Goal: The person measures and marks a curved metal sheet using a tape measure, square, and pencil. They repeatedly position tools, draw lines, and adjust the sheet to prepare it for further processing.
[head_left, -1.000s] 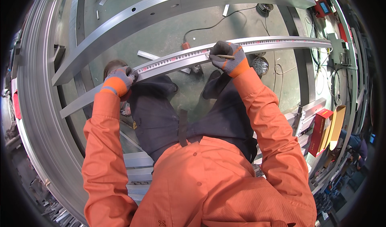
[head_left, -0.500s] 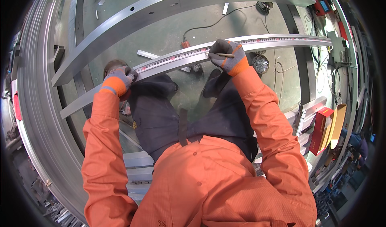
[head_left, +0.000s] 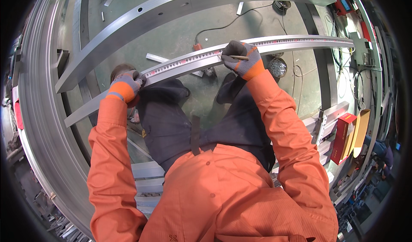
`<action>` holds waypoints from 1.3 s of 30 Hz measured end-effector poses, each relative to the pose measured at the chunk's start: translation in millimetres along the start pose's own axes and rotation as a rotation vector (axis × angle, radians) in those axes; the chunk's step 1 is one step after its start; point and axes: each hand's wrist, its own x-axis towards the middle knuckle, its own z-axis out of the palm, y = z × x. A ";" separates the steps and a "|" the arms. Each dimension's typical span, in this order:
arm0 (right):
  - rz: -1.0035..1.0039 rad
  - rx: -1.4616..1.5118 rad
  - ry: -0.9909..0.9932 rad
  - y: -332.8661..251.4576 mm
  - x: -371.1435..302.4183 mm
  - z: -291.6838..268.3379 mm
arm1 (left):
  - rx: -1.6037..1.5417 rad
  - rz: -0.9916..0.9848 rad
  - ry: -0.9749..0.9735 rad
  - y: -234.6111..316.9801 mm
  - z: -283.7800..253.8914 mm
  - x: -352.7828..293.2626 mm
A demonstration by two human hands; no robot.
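Note:
A long silver metal bar [head_left: 171,72] runs across in front of me, rising from lower left to the right. Along its top lies a stretched tape measure [head_left: 189,61] with its blade showing black and red markings. My left hand [head_left: 126,86], in a grey and orange glove, is closed on the tape measure at the blade's left end; the fingers partly hide what is there. Farther right, my gloved right hand [head_left: 243,59] rests over the bar with a pencil [head_left: 238,57] in its fingers. The pencil's point is close to the tape's near edge.
A second metal bar with holes [head_left: 128,25] lies beyond. Stacked long profiles [head_left: 43,100] fill the left. On the floor are a cable [head_left: 223,27] and a bowl of small metal parts [head_left: 278,67]. An open red and yellow box [head_left: 343,139] sits at right; a person [head_left: 381,154] is partly visible there.
My right hand has shifted very slightly left along the bar with the pencil. My left hand and the tape measure look the same.

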 end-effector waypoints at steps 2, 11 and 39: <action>0.004 -0.018 -0.007 5.1 -1.0 0.6 | -0.004 0.002 -0.008 2.1 -1.0 -0.4; 0.080 0.117 -0.015 11.3 -3.5 2.7 | 0.011 0.035 0.015 0.6 1.1 0.4; -0.047 1.422 0.792 60.7 -92.1 -82.1 | -0.926 0.364 -0.103 -85.9 162.0 -49.8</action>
